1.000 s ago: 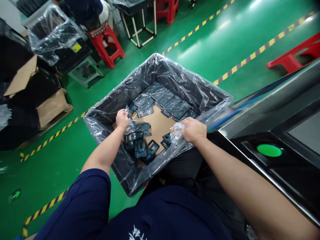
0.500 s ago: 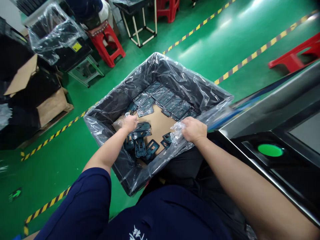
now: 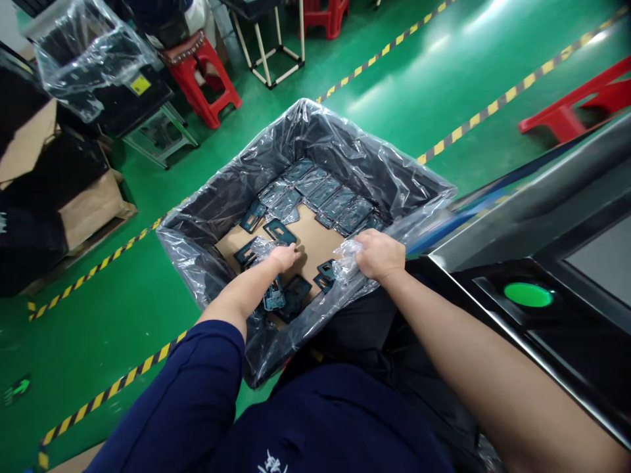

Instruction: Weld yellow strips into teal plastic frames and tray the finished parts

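Note:
In the head view, a black bin [image 3: 197, 223] lined with clear plastic stands before me, with brown cardboard [image 3: 315, 240] on its bottom. My left hand [image 3: 284, 257] is inside, fingers closed on a crumpled clear plastic bag [image 3: 262, 247]. Just beyond its fingers lies a dark rectangular plastic frame [image 3: 280, 232]; several more lie loose around and partly under the hand. My right hand [image 3: 380, 255] is at the bin's right side, closed on crumpled clear plastic [image 3: 347, 260]. Below that plastic are small dark parts [image 3: 324, 276].
Dark flat pieces [image 3: 328, 194] lie in rows under film at the bin's far side. To the right is a machine with a green button [image 3: 528, 294]. Red stools [image 3: 207, 79], a plastic-covered bin [image 3: 98, 59] and cardboard boxes [image 3: 89, 203] stand on the green floor.
My left hand has moved right across the bin, the clear plastic bag with it. Dark frames now show where the hand and bag were. My right hand keeps its hold.

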Action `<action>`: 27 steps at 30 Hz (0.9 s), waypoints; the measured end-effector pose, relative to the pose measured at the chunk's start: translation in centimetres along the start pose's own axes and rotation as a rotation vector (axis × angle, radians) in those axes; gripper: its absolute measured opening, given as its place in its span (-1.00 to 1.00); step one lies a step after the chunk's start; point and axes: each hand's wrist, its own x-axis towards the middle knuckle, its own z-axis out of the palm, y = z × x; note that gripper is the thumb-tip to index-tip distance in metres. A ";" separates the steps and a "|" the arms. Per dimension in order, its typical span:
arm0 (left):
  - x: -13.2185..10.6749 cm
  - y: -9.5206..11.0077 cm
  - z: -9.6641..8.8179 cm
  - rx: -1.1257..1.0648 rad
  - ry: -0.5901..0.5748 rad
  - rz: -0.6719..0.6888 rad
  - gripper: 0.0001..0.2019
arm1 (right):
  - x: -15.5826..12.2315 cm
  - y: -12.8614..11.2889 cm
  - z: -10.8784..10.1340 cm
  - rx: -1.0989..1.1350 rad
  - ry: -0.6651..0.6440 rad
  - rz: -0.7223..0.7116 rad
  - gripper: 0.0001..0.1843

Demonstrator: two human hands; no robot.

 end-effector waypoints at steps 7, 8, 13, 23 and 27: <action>0.6 -0.3 0.9 0.046 -0.023 -0.048 -0.71 | 0.0 0.1 0.2 -0.007 0.009 -0.011 -0.73; 0.6 -0.4 0.9 0.044 -0.016 -0.054 -0.70 | 0.1 0.1 0.2 -0.008 0.010 -0.013 -0.73; -0.1 -1.0 0.3 0.029 0.058 -0.102 -0.75 | 0.1 0.1 0.2 -0.007 0.005 -0.009 -0.71; -0.9 -1.7 0.1 0.005 0.087 -0.114 -0.54 | 0.0 0.1 -0.1 0.019 -0.007 -0.016 -0.73; 0.1 -0.9 -0.2 -0.029 0.094 -0.155 -0.68 | 0.0 0.1 -0.3 0.002 -0.017 -0.022 -0.75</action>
